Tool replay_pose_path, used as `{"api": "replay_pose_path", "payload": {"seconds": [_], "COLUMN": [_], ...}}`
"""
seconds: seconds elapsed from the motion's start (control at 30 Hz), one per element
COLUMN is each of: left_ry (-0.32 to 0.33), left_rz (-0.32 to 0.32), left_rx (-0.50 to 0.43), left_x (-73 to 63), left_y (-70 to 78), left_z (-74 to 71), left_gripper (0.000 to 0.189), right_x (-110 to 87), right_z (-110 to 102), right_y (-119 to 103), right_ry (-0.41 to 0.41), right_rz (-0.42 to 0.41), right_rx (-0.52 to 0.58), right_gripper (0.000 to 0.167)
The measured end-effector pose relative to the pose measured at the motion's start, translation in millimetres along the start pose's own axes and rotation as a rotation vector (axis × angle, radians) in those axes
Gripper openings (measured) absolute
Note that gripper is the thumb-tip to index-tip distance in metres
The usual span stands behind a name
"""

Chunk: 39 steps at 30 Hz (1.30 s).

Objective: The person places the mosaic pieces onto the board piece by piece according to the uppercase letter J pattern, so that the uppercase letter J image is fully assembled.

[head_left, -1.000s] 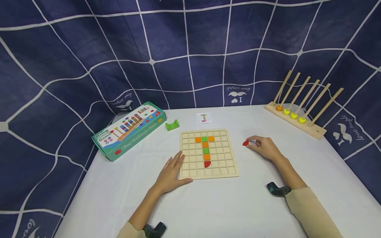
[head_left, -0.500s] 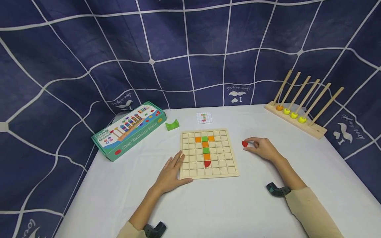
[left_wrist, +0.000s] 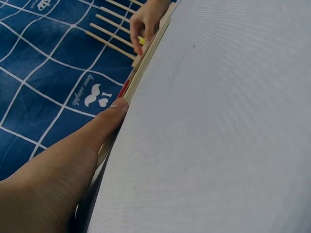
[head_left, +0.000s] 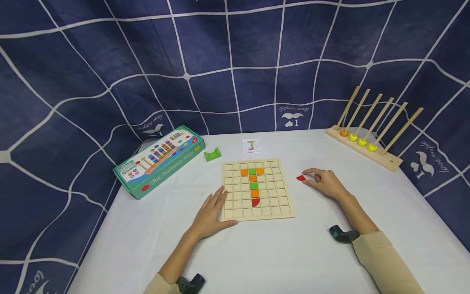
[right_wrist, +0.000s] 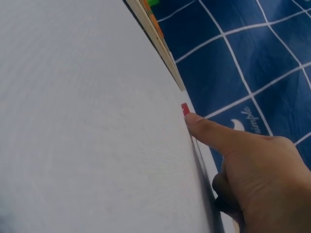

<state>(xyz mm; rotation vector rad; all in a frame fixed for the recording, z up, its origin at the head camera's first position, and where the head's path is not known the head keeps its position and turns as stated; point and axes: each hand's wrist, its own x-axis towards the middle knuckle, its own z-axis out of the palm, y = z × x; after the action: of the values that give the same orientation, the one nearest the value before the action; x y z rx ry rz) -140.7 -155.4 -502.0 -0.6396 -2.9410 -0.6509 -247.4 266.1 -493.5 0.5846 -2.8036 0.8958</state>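
A wooden grid board (head_left: 271, 204) lies on the table. Orange and green square tiles (head_left: 253, 178) form a T on it, with a red quarter-round tile (head_left: 255, 202) at the foot of the stem. My left hand (head_left: 209, 216) rests at the board's left edge, fingers spread, thumb along the front corner; the left wrist view shows that thumb (left_wrist: 116, 108) against the edge. To the right of the board my right hand (head_left: 326, 182) pinches a second red quarter-round tile (head_left: 300, 178) between thumb and fingertips. In the right wrist view this red tile (right_wrist: 185, 109) shows at the fingertip.
A pattern card (head_left: 251, 145) lies behind the board, with a green curved block (head_left: 212, 154) to its left. A green game box (head_left: 161, 163) stands at the left. At the back right is a wooden peg stand (head_left: 382, 159) with orange and yellow beads.
The red tile in my right hand has been turned between the fingertips and sits slightly further left. My left hand and the board have stayed where they were.
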Motion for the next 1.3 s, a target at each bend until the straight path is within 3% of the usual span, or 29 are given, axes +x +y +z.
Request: {"api": "replay_pose_path", "payload": {"seconds": [0.33,0.63,0.87,1.3], "left_ry": [-0.021,-0.005,0.007,-0.005], "left_rz": [-0.011,-0.001,0.011,0.008], "left_rx": [0.016,0.017,0.006,-0.005], "left_x": [0.7,1.1,0.7,0.0], "left_y": [-0.9,-3.2,-2.7,-1.9], "left_z": [-0.1,0.1,-1.1,-0.8], "left_gripper": [0.106,0.106,0.104,0.105], "right_x": [-0.1,-4.2,-1.0,3.9], "right_z": [-6,1,22,79], "right_y": [-1,-6,-42,-129], "right_ry": [-0.085,0.008,0.038,-0.111], "right_rz": [-0.056,-0.036,-0.123,-0.315], "right_rx": [0.046,0.088,0.128,0.185], "right_gripper": [0.029,0.029,0.028,0.029]}}
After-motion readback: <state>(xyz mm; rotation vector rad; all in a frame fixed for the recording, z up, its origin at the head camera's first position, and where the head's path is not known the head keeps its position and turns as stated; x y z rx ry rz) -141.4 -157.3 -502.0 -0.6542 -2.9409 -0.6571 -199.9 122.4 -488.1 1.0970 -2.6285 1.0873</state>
